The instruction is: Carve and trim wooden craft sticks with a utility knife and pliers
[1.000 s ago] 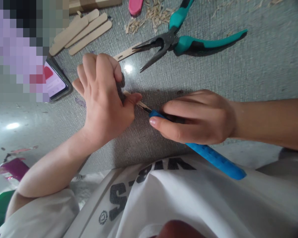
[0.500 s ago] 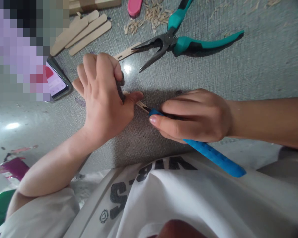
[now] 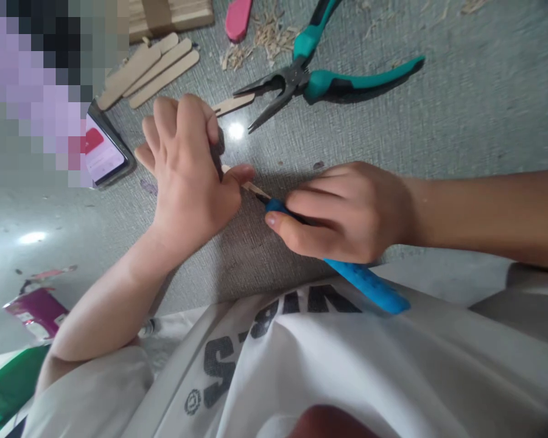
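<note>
Wooden stick [image 3: 252,188] pinched in left hand [image 3: 187,164], right hand [image 3: 340,210] wrapped round blue-handled tool [image 3: 369,287], purple packet [image 3: 37,311], contents hidden

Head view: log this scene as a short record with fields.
Left hand: thumb over a wooden stick; dark object beside it, partly hidden
Right hand: gripping a blue-handled tool, its dark tip at the stick
Pliers: lying open, teal handles
Loose sticks: spread near the phone
Phone: screen lit, partly masked
Wood shavings: heaped beside a pink object
</note>
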`<state>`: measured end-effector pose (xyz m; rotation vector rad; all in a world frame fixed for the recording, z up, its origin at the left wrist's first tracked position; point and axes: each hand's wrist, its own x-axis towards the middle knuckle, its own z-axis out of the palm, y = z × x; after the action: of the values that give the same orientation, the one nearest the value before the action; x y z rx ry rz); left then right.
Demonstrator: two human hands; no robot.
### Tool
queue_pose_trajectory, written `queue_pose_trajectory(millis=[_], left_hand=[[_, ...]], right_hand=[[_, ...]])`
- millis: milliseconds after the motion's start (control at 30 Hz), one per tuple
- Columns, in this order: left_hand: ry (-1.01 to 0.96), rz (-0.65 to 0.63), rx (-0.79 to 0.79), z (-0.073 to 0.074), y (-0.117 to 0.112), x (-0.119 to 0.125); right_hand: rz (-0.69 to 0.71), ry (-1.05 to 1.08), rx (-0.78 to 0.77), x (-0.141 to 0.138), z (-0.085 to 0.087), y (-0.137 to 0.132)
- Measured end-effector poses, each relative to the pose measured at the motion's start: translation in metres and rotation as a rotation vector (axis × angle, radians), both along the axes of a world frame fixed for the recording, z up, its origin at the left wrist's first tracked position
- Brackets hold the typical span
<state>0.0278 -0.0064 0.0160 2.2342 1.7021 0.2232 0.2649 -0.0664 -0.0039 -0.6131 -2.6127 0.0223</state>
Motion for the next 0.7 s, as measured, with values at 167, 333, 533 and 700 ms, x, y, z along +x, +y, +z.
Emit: queue_pose_trajectory(millis=[167, 333, 533, 700], left_hand=[[0.009, -0.002, -0.034, 0.009, 0.001, 0.001], [0.006, -0.069, -0.014, 0.005, 0.003, -0.007], [0.044, -0.137, -0.034, 0.002, 0.008, -0.02], [0.011, -0.158, -0.005, -0.003, 0.008, -0.024]], right_hand=[[-0.027, -0.028, 0.042, -0.002, 0.001, 0.001], [-0.028, -0.03, 0.035, -0.001, 0.001, -0.001], [-0.02, -0.058, 0.02, 0.001, 0.001, -0.002], [-0.015, -0.067, 0.013, 0.002, 0.002, -0.003]])
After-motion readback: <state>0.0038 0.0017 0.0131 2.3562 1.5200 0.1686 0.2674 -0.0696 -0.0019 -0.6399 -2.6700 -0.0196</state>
